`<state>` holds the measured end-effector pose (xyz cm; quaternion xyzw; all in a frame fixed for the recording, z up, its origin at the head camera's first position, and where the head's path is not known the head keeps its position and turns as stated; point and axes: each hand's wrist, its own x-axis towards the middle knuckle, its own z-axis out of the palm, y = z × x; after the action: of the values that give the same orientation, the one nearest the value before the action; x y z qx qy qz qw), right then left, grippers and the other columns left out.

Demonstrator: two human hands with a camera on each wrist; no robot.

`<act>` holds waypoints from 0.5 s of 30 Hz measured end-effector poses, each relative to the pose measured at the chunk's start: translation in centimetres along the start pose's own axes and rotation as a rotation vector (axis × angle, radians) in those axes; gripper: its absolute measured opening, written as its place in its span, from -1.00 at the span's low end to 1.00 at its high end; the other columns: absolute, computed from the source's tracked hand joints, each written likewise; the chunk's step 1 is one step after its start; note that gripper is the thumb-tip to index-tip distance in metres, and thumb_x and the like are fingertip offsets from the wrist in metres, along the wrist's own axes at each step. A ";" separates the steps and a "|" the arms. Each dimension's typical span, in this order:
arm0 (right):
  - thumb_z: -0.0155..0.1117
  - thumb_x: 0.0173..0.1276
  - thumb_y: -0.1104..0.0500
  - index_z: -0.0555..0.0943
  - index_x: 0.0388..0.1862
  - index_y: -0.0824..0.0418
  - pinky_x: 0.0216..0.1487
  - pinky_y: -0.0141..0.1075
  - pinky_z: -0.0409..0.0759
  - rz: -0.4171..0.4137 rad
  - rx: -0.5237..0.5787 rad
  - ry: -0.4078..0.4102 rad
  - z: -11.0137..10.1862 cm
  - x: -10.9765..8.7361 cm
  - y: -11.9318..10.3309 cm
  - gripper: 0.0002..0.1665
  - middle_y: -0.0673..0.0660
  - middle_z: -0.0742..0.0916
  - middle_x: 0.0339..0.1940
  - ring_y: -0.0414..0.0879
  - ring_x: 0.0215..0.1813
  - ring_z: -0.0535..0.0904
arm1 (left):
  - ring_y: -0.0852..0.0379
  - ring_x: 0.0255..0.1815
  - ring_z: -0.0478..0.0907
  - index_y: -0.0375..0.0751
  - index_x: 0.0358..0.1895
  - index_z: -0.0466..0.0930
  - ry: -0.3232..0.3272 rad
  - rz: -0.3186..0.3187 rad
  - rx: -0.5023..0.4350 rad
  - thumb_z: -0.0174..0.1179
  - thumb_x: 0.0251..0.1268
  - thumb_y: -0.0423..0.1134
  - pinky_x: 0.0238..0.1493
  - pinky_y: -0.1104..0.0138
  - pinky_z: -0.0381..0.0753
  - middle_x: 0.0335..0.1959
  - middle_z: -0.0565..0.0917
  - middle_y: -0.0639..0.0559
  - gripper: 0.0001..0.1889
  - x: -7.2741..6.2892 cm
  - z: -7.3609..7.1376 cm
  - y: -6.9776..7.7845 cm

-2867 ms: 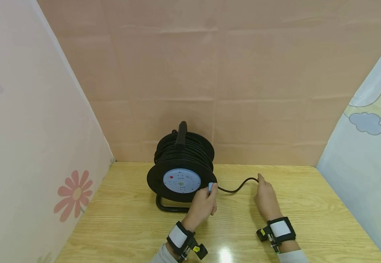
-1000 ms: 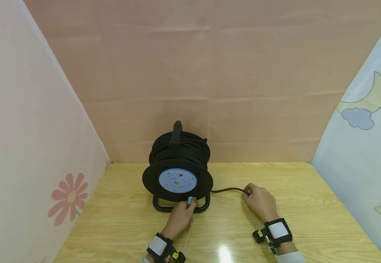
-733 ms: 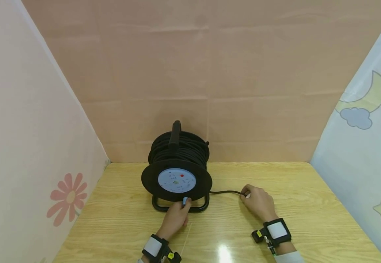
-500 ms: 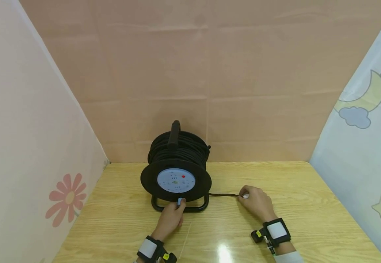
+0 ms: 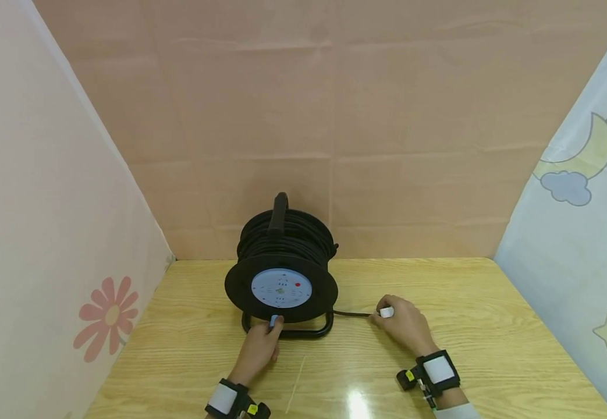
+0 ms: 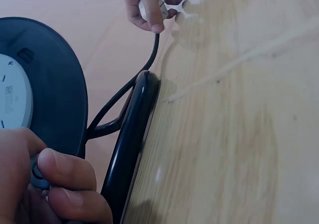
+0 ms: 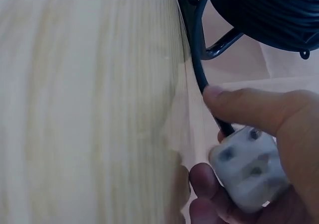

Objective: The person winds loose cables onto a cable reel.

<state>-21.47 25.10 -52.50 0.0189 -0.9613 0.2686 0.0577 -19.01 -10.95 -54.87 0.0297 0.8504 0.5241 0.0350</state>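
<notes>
A black cable reel (image 5: 240, 291) stands upright left of centre in the head view, its drum wound with black cable (image 5: 293, 241). On its front is a pale blue socket panel (image 5: 281, 287) with a red button. My left hand (image 5: 253, 352) pinches the small blue crank knob (image 5: 274, 320) low on the disc's rim. A short stretch of cable runs right from the reel to my right hand (image 5: 407, 327). That hand grips the cable's end, thumb along the cable, with the white plug (image 7: 249, 169) inside the curled fingers.
A black tubular foot (image 5: 303, 334) carries the reel on the wooden table (image 5: 439, 291). Its handle (image 5: 279, 215) rises on top. A brown backdrop stands close behind, with printed side panels left and right.
My left hand has swung the knob from the disc's right side down to its lower edge, and the panel has turned clockwise. My right hand came left as the cable between shortened, and the plug shows.
</notes>
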 end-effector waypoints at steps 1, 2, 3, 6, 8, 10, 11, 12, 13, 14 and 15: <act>0.63 0.27 -0.10 0.71 -0.16 0.07 -0.37 -0.26 0.49 0.000 0.011 -0.002 0.1 0.0 0.0 -0.64 0.06 0.75 -0.21 -0.11 -0.28 0.58 | 0.17 -0.78 0.41 -0.15 -0.66 0.51 0.003 -0.003 0.006 -0.03 0.70 0.21 -0.61 0.30 0.37 -0.85 0.44 0.21 -0.31 -0.2 -0.2 0.4; 0.63 0.26 -0.10 0.70 -0.15 0.09 -0.37 -0.25 0.49 -0.003 0.022 -0.007 0.1 0.0 -0.1 -0.62 0.06 0.74 -0.21 -0.10 -0.28 0.57 | 0.17 -0.78 0.40 -0.18 -0.64 0.51 0.004 -0.015 0.007 -0.03 0.70 0.20 -0.61 0.31 0.36 -0.85 0.43 0.20 -0.31 -0.4 -0.5 0.7; 0.64 0.26 -0.10 0.70 -0.12 0.10 -0.36 -0.25 0.49 -0.007 0.030 -0.011 0.2 0.0 -0.1 -0.60 0.06 0.73 -0.21 -0.10 -0.27 0.57 | 0.18 -0.77 0.39 -0.18 -0.64 0.51 0.006 -0.029 0.010 -0.03 0.71 0.20 -0.60 0.32 0.36 -0.84 0.43 0.20 -0.31 -0.5 -0.7 0.9; 0.64 0.26 -0.09 0.71 -0.04 0.11 -0.33 -0.25 0.51 -0.024 0.053 -0.035 0.3 0.0 -0.2 -0.56 0.08 0.74 -0.16 -0.10 -0.24 0.58 | 0.18 -0.76 0.38 -0.18 -0.63 0.50 0.008 -0.054 0.022 -0.02 0.71 0.17 -0.58 0.33 0.35 -0.84 0.42 0.19 -0.33 -0.5 -1.3 1.0; 0.65 0.25 -0.08 0.72 0.02 0.10 -0.29 -0.24 0.53 -0.042 0.067 -0.051 0.4 0.1 -0.3 -0.53 0.09 0.75 -0.10 -0.09 -0.20 0.59 | 0.18 -0.76 0.39 -0.17 -0.64 0.48 0.013 -0.064 0.015 0.00 0.71 0.15 -0.58 0.33 0.35 -0.84 0.42 0.18 -0.35 -0.5 -1.6 0.8; 0.67 0.24 -0.06 0.72 0.06 0.08 -0.23 -0.24 0.55 -0.063 0.074 -0.067 0.4 0.1 -0.3 -0.51 0.09 0.74 -0.05 -0.10 -0.15 0.59 | 0.18 -0.75 0.39 -0.17 -0.63 0.47 0.020 -0.074 0.005 0.01 0.71 0.14 -0.58 0.34 0.36 -0.83 0.42 0.18 -0.36 -0.4 -1.9 0.7; 0.68 0.23 -0.03 0.73 0.07 0.07 -0.20 -0.24 0.55 -0.073 0.078 -0.074 0.5 0.1 -0.4 -0.51 0.08 0.74 -0.04 -0.10 -0.13 0.59 | 0.18 -0.75 0.39 -0.16 -0.62 0.46 0.023 -0.077 -0.001 0.02 0.71 0.13 -0.58 0.34 0.35 -0.83 0.42 0.17 -0.37 -0.4 -2.1 0.7; 0.69 0.22 -0.01 0.73 0.08 0.06 -0.19 -0.24 0.55 -0.086 0.082 -0.082 0.5 0.1 -0.4 -0.51 0.07 0.72 -0.02 -0.10 -0.12 0.59 | 0.18 -0.75 0.39 -0.16 -0.60 0.46 0.029 -0.082 -0.006 0.02 0.71 0.13 -0.58 0.34 0.35 -0.83 0.42 0.17 -0.39 -0.5 -2.3 0.7; 0.69 0.22 0.01 0.73 0.09 0.06 -0.18 -0.25 0.56 -0.098 0.081 -0.087 0.6 0.1 -0.4 -0.51 0.07 0.71 0.00 -0.11 -0.11 0.59 | 0.18 -0.75 0.39 -0.18 -0.57 0.46 0.033 -0.086 -0.012 0.02 0.71 0.12 -0.58 0.35 0.35 -0.82 0.42 0.17 -0.40 -0.5 -2.4 0.7; 0.69 0.22 0.04 0.72 0.10 0.06 -0.18 -0.26 0.56 -0.109 0.082 -0.092 0.6 0.1 -0.4 -0.51 0.06 0.70 0.00 -0.12 -0.11 0.59 | 0.18 -0.75 0.38 -0.19 -0.55 0.46 0.038 -0.087 -0.017 0.02 0.71 0.11 -0.58 0.35 0.34 -0.81 0.42 0.16 -0.41 -0.6 -2.6 0.7; 0.68 0.23 0.06 0.72 0.11 0.05 -0.17 -0.28 0.56 -0.123 0.078 -0.092 0.7 0.0 -0.4 -0.51 0.06 0.70 0.03 -0.13 -0.10 0.59 | 0.18 -0.74 0.38 -0.22 -0.54 0.47 0.044 -0.086 -0.022 0.02 0.71 0.10 -0.58 0.36 0.34 -0.81 0.43 0.16 -0.42 -0.6 -2.8 0.8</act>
<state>-21.54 24.42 -52.87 0.0923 -0.9488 0.3006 0.0289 -18.65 -13.12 -52.91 -0.0186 0.8457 0.5320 0.0390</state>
